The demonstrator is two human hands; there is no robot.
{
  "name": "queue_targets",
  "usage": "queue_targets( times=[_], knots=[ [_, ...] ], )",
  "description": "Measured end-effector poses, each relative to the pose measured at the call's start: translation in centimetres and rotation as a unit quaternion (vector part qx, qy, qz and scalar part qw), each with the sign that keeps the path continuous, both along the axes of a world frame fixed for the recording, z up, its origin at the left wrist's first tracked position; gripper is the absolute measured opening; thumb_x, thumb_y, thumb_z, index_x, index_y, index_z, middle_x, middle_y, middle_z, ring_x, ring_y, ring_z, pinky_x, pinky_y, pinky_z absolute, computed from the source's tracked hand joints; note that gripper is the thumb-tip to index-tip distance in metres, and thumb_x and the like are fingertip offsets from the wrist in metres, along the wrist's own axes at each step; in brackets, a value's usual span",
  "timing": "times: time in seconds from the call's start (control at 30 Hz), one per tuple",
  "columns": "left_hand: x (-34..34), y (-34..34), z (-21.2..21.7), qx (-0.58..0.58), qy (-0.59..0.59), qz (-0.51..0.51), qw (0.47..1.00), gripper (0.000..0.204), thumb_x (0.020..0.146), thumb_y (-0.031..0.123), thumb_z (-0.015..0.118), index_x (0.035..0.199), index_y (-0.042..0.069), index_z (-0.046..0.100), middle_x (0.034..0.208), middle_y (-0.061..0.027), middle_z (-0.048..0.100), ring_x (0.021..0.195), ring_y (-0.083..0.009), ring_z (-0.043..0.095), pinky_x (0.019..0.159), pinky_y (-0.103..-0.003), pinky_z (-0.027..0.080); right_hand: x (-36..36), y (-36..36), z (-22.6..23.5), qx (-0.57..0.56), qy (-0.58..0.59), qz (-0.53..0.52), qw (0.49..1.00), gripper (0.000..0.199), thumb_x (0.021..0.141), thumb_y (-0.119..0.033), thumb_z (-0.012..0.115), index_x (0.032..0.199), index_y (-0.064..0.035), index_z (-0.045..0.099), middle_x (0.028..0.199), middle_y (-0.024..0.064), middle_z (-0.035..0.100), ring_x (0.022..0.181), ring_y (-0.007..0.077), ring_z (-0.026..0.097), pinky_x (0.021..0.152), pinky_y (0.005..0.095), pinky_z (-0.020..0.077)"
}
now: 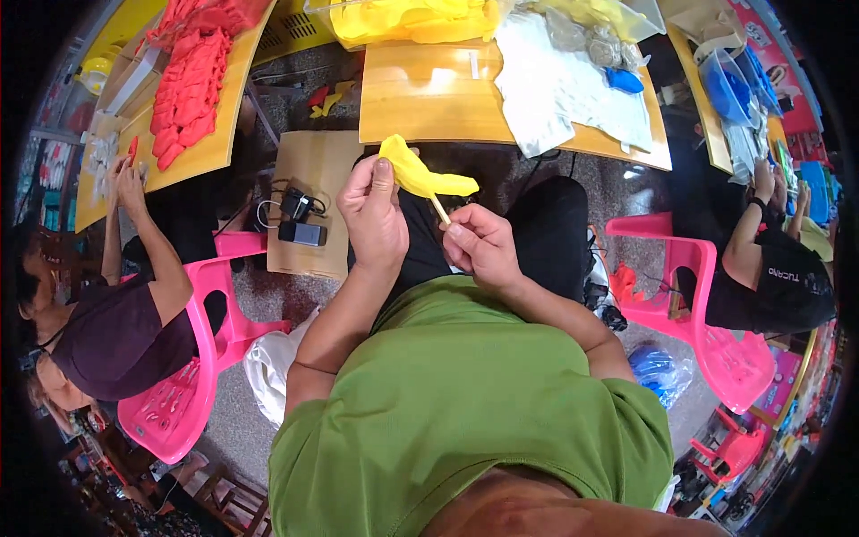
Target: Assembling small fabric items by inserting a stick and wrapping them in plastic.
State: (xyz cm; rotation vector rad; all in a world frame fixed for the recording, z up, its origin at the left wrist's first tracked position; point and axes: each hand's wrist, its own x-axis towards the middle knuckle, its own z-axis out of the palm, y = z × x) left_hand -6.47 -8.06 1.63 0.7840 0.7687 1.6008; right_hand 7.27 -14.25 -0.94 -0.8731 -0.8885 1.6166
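Observation:
My left hand (374, 210) is raised over my lap, thumb and fingers pinching a limp yellow piece (415, 173) that looks like cloth or thin rubber. One narrow end of the piece sticks out to the right. A thin pale stick (439, 208) runs down from the middle of the yellow piece. My right hand (484, 242) is closed on the stick's lower end between thumb and fingers. Where the stick's upper end sits, the yellow material covers it. Both hands are just short of the table's near edge.
Ahead stands a wooden table (420, 94) with a clear bin (313, 7) of yellow pieces, a white cloth (537, 85) and a small blue item (624, 80). Cardboard (304, 161) with black adapters (300, 215) lies left. People sit at side tables, on pink chairs (210, 358); red pieces (190, 98) cover the left table.

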Motion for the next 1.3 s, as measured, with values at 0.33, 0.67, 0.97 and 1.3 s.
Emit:
queue_targets(
  times=[0.33,0.67,0.97,1.3],
  knots=[
    [-2.0,0.4,0.5,-0.014,0.063,-0.008,0.998,0.020,0.091,0.012,0.054,0.103,-0.003,0.058,0.092,-0.0069,0.063,0.085,-0.0137,0.060,0.077,-0.027,0.049,0.7,0.5,-0.7,0.032,-0.052,0.028,0.998,0.008,0.091,-0.007,0.050,0.091,-0.0001,0.054,0.058,-0.0009,0.046,0.044,0.0051,0.036,0.042,0.0201,0.0309],
    [-1.8,0.0,2.5,0.054,0.107,-0.012,0.993,0.013,0.081,0.000,0.064,0.093,-0.004,0.062,0.086,-0.0028,0.060,0.076,-0.0084,0.054,0.071,-0.021,0.043,1.3,0.3,-0.8,0.107,-0.158,0.002,0.982,0.005,0.088,-0.008,0.056,0.088,-0.0030,0.055,0.061,-0.0033,0.049,0.051,0.0029,0.043,0.046,0.0194,0.0348],
    [-1.6,-0.5,2.7,0.063,0.130,0.001,0.990,0.011,0.080,-0.001,0.064,0.090,-0.005,0.061,0.087,-0.0033,0.060,0.078,-0.0090,0.054,0.072,-0.021,0.043,0.2,0.1,0.7,0.001,0.008,0.038,0.999,0.009,0.090,-0.008,0.052,0.090,0.0011,0.054,0.059,0.0018,0.047,0.044,0.0061,0.036,0.040,0.0207,0.0282],
    [-2.0,-0.6,1.9,-0.005,0.100,-0.018,0.995,0.015,0.082,-0.001,0.062,0.097,-0.004,0.061,0.087,-0.0031,0.060,0.077,-0.0082,0.054,0.070,-0.021,0.044,0.7,0.7,0.6,0.009,-0.038,0.059,0.998,0.007,0.089,-0.007,0.054,0.087,-0.0007,0.055,0.058,0.0002,0.049,0.044,0.0046,0.040,0.038,0.0189,0.0282]
  ],
)
